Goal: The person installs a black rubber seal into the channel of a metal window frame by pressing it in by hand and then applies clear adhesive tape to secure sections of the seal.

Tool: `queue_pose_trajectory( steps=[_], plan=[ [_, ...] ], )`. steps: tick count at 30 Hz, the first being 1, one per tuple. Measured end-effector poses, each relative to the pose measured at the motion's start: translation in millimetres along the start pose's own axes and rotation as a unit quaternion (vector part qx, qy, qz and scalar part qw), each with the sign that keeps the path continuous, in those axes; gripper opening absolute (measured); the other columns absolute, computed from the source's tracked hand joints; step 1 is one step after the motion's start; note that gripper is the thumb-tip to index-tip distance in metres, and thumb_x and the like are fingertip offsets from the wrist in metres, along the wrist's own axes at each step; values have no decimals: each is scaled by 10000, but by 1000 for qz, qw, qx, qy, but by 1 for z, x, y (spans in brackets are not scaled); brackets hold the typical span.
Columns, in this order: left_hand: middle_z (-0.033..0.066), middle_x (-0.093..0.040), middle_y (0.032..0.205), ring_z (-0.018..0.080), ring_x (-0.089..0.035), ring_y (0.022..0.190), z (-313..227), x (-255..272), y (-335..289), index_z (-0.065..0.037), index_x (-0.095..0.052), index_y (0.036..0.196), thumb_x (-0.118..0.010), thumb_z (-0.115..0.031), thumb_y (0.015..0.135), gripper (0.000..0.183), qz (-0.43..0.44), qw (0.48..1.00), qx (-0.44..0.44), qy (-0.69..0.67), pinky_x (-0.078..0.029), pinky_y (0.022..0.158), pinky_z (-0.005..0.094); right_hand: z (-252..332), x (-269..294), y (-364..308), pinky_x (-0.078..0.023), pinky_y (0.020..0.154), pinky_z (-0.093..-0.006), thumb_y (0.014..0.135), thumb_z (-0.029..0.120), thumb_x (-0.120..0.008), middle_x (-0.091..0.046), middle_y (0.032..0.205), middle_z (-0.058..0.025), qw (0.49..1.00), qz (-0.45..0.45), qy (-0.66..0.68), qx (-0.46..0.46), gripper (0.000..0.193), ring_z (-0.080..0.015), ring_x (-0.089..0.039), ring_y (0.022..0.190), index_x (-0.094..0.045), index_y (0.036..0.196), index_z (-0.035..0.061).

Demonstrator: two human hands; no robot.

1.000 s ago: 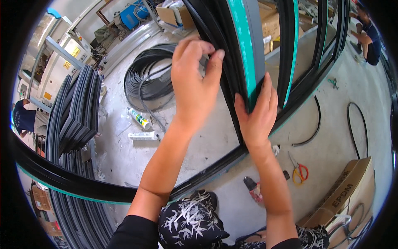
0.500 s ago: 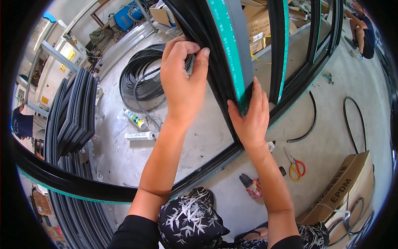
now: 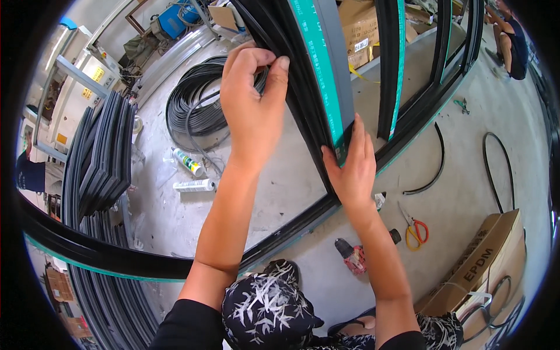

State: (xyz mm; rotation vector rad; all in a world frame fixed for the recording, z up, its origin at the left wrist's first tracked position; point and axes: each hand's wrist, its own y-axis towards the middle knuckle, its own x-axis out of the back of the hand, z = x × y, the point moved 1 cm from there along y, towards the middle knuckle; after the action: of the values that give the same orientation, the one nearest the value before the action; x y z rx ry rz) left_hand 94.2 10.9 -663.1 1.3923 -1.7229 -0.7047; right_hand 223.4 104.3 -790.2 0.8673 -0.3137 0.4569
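A black window-type frame stands around me, and its upright bar carries a green protective film and a grey face. My left hand is closed at the bar's left edge, with thumb and curled fingers pinching a dark strip-like edge. Whether that is a loose rubber seal or part of the bar, I cannot tell. Lower down, my right hand wraps the same bar near the bottom rail, its thumb on the left side and fingers along the right. Some of the left fingertips are hidden.
Behind the frame lies a coil of black rubber strip beside two sealant tubes. Dark profiles are stacked at left. A red drill, scissors and a long carton lie at right. Another person crouches far right.
The view has shifted slightly. Both hands keep their places on the upright bar, the left one moving only a little up and left in the picture.
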Motion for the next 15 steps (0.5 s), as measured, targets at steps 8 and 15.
queue_pose_trajectory(
  steps=[8, 15],
  plan=[
    [122, -592, 918, 249, -567, 820, -2, 3, 3, 32, -580, 857, -715, -19, 838, 146, 10, 1000, -4, -13, -473, 743, 320, 28, 9, 23, -487, 858, -420, 753, 172, -811, -578, 1109, -256, 999, -18, 28, 6, 821, -419, -573, 1003, -388, 1417, -62],
    [77, -564, 858, 183, -561, 793, 1, 14, 10, 20, -576, 863, -719, -64, 866, 166, 60, 997, -38, 34, -478, 766, 281, 40, 10, 57, -496, 805, -437, 719, 154, -837, -602, 1033, -229, 997, -58, 31, 46, 722, -413, -593, 928, -475, 1301, -71]
  ],
)
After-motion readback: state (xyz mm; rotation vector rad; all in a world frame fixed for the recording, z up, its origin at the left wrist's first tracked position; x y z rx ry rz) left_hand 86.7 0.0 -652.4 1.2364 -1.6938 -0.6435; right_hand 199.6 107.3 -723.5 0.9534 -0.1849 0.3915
